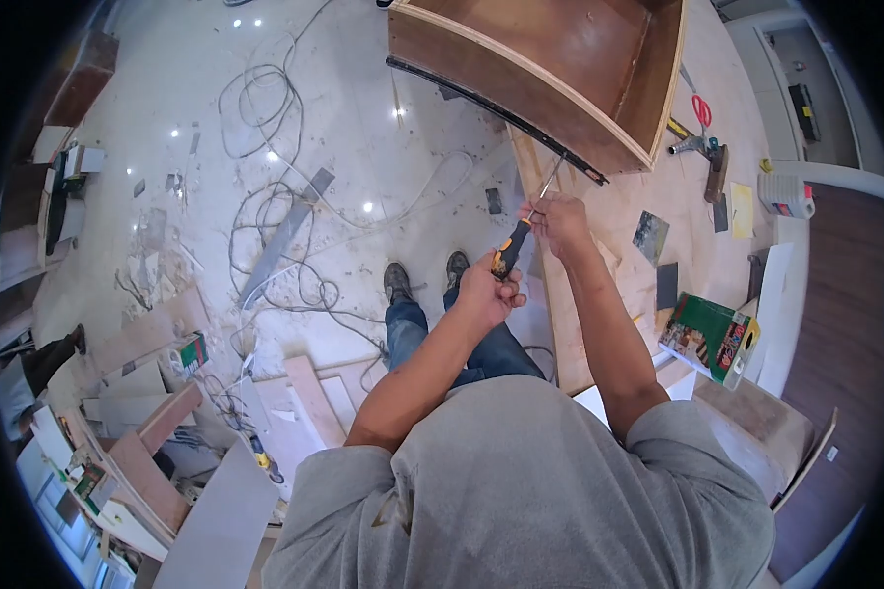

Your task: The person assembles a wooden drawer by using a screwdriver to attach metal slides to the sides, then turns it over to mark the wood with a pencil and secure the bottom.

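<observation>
My left hand point(489, 293) is wrapped round the black and orange handle of a screwdriver point(508, 250). Farther up, my right hand point(560, 224) has its fingers closed about the metal shaft. The shaft's tip reaches a black drawer slide point(491, 113) near its right end. That slide runs along the lower side of a brown wooden drawer point(506, 74) with pale plywood edges. The drawer rests tilted on a wooden worktop point(599, 334). Whether a screw sits under the tip is too small to tell.
Red-handled scissors point(700, 110), a hammer point(690, 145) and a wooden hand plane point(717, 175) lie right of the drawer. A green box point(709, 339) stands nearer me. Tangled cables point(265, 98) and a grey strip point(285, 236) cover the floor at left, with wood offcuts point(157, 334).
</observation>
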Tool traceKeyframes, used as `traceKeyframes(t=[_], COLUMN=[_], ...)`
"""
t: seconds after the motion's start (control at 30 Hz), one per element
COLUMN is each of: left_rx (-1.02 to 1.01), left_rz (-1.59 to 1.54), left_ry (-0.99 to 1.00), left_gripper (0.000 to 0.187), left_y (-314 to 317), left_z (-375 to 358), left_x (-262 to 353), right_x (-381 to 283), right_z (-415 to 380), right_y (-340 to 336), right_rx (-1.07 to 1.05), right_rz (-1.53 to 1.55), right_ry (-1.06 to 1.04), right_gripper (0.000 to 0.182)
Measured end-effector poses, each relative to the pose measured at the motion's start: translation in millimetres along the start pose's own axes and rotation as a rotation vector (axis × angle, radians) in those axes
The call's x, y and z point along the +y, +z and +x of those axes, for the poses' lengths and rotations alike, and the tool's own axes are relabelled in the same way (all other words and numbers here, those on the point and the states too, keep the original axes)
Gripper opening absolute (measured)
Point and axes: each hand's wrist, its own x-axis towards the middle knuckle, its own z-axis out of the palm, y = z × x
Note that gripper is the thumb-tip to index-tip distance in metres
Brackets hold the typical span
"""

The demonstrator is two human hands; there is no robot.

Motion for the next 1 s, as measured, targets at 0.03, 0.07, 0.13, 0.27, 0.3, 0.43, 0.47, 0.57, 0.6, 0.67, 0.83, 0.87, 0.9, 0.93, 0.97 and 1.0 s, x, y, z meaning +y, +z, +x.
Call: traceKeyframes(t=[0.03, 0.07, 0.13, 0.27, 0.3, 0.43, 0.47, 0.57, 0.6, 0.67, 0.83, 0.87, 0.9, 0.93, 0.97, 1.0], left_rx=[0.013, 0.024, 0.052, 0.173, 0.170, -0.028, -0.016, 0.036, 0.074, 0.122, 0.060, 0.045, 0.031, 0.015, 0.015, 0.015], left_rz=[0.010, 0.027, 0.064, 0.282, 0.300, 0.028, 0.024, 0.041, 0.060, 0.114, 0.090, 0.068, 0.047, 0.027, 0.057, 0.088], left_ry=[-0.004, 0.041, 0.131, 0.336, 0.356, 0.035, 0.026, 0.115, 0.218, 0.365, 0.237, 0.201, 0.165, 0.131, 0.129, 0.127], left_gripper=[0.030, 0.029, 0.029, 0.027, 0.025, 0.019, 0.018, 0.018, 0.019, 0.022, 0.026, 0.027, 0.028, 0.028, 0.026, 0.024], left_y=[1, 8, 20, 17, 12, -14, -15, -6, 1, 8, -1, -4, -6, -7, -7, -6], left_z=[-1, -7, -18, -21, -20, -6, -7, -11, -15, -19, -15, -13, -10, -8, -10, -11], left_x=[1, 2, 2, -10, -11, 1, 1, -1, -4, -8, -3, -1, 2, 4, 5, 6], right_x=[0, 1, 5, 9, 9, 12, 10, 7, 9, 10, 8, 7, 7, 6, 2, -1], right_z=[2, 5, 13, 15, 15, 19, 17, 17, 17, 18, 14, 14, 14, 15, 14, 13], right_y=[-1, -2, -3, 2, 3, 5, 7, 9, 7, 8, 10, 9, 8, 8, 8, 8], right_rx=[0.007, 0.012, 0.044, 0.110, 0.113, 0.160, 0.173, 0.198, 0.205, 0.226, 0.211, 0.180, 0.149, 0.143, 0.137, 0.131], right_rz=[0.019, 0.039, 0.062, 0.039, 0.025, -0.028, -0.028, -0.028, -0.028, -0.057, -0.060, -0.046, -0.031, -0.036, -0.042, -0.048], right_ry=[0.016, 0.031, 0.041, 0.001, -0.014, -0.050, -0.052, -0.076, -0.083, -0.089, -0.097, -0.083, -0.068, -0.045, -0.023, 0.000], right_gripper=[0.008, 0.008, 0.008, 0.006, 0.007, 0.011, 0.011, 0.014, 0.016, 0.018, 0.018, 0.018, 0.018, 0.018, 0.018, 0.018])
